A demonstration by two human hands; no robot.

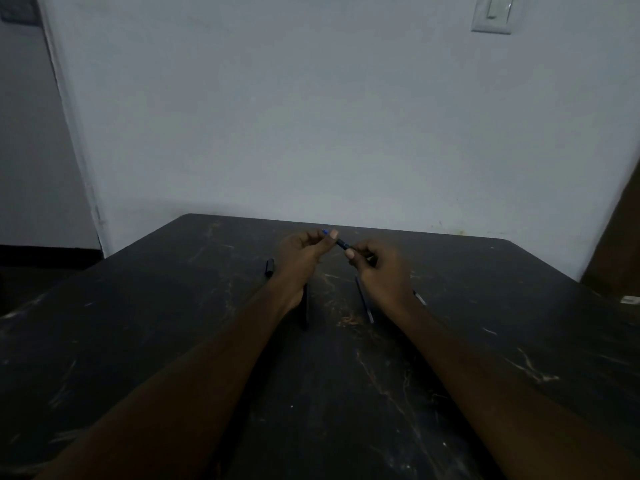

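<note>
Both my hands are raised over the far middle of a dark, scratched table (485,341). Between them runs a dark pen (341,242) with a blue end. My left hand (301,252) pinches its blue end with thumb and fingers. My right hand (375,265) pinches the other end, fingers curled. A pen cap (269,266) lies on the table just left of my left wrist. A dark pen (305,306) lies under my left wrist, and a thin pen (364,299) lies by my right wrist. Another pen tip (419,298) shows right of my right wrist.
A pale wall (311,116) stands right behind the table's far edge. It carries a light switch (491,12) at the top right. A small white object (629,300) lies at the table's right edge. A dark wooden piece (616,244) stands at the far right.
</note>
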